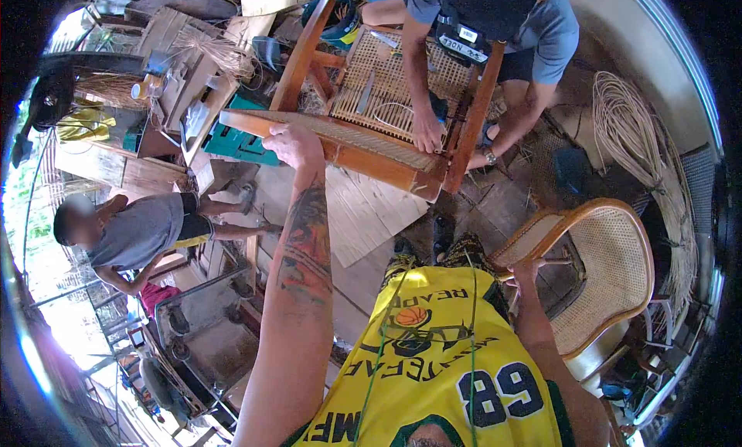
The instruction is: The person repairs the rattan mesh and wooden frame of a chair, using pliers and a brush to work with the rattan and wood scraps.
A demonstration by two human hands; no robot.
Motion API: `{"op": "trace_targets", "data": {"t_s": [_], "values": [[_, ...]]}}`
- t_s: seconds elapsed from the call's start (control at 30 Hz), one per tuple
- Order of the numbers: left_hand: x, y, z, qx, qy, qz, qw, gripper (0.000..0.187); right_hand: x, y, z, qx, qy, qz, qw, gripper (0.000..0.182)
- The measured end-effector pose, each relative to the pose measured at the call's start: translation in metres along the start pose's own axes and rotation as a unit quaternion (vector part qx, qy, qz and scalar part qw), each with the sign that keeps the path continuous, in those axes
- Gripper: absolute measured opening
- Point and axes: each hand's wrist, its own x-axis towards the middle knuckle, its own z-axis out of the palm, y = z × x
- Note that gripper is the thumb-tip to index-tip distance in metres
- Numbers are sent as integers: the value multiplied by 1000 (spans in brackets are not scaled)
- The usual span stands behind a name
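Observation:
My left hand [295,144] is closed over the top rail of a wooden chair with a woven cane panel [363,130]. That chair lies tipped, with its cane seat [379,68] facing up. On the seat rests a thin blade-like tool [366,90]. Low at my right side, my right hand [525,272] is closed at the front wooden edge of a second chair, with a curved frame and cane back [610,254]. Its fingertips are partly hidden. Across the first chair, a co-worker's hand [427,130] touches the cane near the corner of the frame.
A co-worker in a grey shirt [556,30] bends over the far side. Another person [139,231] stands at the left. Coiled cane strands [626,130] hang at the right. A plywood sheet [363,207] lies on the floor, near a green crate [239,138].

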Motion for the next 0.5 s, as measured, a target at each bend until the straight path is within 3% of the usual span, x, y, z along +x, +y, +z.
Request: {"op": "trace_targets", "data": {"t_s": [0.07, 0.13, 0.17, 0.2, 0.37, 0.5], "values": [[1, -1, 3, 14, -9, 0, 1000, 27, 19, 17, 3, -7, 6, -33, 999, 88], [3, -4, 7, 28, -18, 1, 999, 26, 89, 70, 4, -146, -12, -119, 982, 65], [4, -5, 8, 10, 3, 8, 1000, 31, 148, 111, 3, -283, -10, -198, 938, 56], [4, -6, 9, -8, 23, 14, 1000, 35, 206, 155, 5, -422, 6, -290, 859, 50], [2, -5, 11, 50, 38, 31, 998, 35, 217, 164, 6, -246, -37, -230, 941, 46], [6, -7, 14, 16, 26, 6, 1000, 34, 65, 53, -1, -74, -22, -68, 995, 58]]}}
